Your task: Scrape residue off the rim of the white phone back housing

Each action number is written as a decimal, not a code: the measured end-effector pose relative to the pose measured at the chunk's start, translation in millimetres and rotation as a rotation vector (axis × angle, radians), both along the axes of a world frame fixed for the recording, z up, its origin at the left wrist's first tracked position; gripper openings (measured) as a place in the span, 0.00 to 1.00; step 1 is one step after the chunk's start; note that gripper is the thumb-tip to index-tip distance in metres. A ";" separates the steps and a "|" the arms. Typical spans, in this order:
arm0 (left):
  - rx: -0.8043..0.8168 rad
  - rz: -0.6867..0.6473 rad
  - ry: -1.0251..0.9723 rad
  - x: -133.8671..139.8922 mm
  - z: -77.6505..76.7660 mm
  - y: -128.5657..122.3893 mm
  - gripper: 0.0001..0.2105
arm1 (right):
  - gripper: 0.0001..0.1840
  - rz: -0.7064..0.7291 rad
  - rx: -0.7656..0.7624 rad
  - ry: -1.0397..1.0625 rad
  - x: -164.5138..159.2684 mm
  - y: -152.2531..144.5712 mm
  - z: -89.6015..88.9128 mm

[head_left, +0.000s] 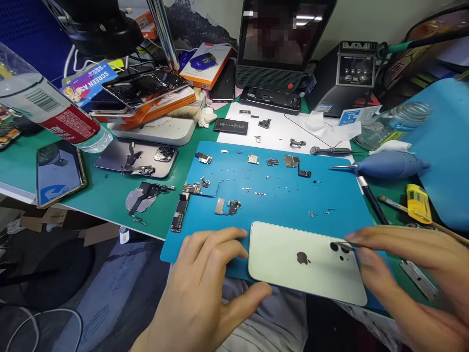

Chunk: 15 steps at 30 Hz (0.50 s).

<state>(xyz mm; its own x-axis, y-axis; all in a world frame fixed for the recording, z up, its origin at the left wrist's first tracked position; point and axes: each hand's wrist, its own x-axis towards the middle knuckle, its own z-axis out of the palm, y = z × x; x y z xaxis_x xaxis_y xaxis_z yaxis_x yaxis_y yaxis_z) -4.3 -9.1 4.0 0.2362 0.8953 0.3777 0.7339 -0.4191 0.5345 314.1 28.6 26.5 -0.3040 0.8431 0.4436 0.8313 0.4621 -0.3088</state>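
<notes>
A pale green phone back housing lies with its logo side up at the near edge of the blue mat. At its left end is my left hand, fingers spread and thumb apart, holding nothing. My right hand is over the camera end of the housing. Between its thumb and fingers it pinches thin dark tweezers, whose tips reach the camera holes; most of the tool is hidden by the fingers. Beyond the housing, a flex cable part, a logic board and several tiny screws and brackets are spread on the mat.
A blue air blower, a screwdriver and a black pen-like tool lie at the right. Behind are a battery and a glass jar. Another phone back and a tilted bottle are at the left.
</notes>
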 end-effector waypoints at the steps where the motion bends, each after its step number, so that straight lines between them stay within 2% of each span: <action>1: -0.022 0.010 0.023 0.8 -2.0 -1.9 0.17 | 0.05 0.026 -0.027 0.013 -16.9 6.3 5.7; 2: -0.041 0.024 0.028 1.6 -3.4 -3.3 0.19 | 0.05 0.132 -0.002 -0.002 -33.2 13.0 10.9; 6: -0.074 0.059 0.011 3.6 -4.4 -0.9 0.22 | 0.06 0.282 -0.051 -0.072 -75.5 36.6 22.8; 11: 0.021 -0.032 0.099 1.5 -2.5 13.4 0.25 | 0.07 0.336 -0.097 -0.128 -77.8 45.4 17.9; 15: -0.022 -0.048 0.078 4.9 -2.1 20.9 0.25 | 0.07 0.322 -0.153 -0.107 -73.8 43.1 10.1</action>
